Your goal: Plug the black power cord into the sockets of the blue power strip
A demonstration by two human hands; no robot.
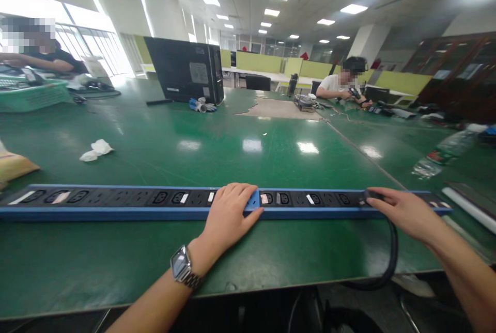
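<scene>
A long blue power strip (151, 212) with a row of black sockets lies across the near part of the green table. My left hand (228, 214), with a watch (181, 265) on the wrist, grips the strip near its middle; the fingers reach over the top and the thumb points right beside a blue section. Toward the right end, my right hand (403, 209) is closed on a black plug (366, 197) at a socket. Whether the plug is fully seated I cannot tell. From it a thick black cord (394, 250) curves down over the table's front edge.
Crumpled tissue (98, 148) and a yellowish packet (17, 165) lie at left. A black computer case (186, 72) stands beyond, with gloves (202, 106) before it. A plastic bottle (445, 152) lies at right. Two other people sit farther off, near a green basket (34, 98) and assorted items.
</scene>
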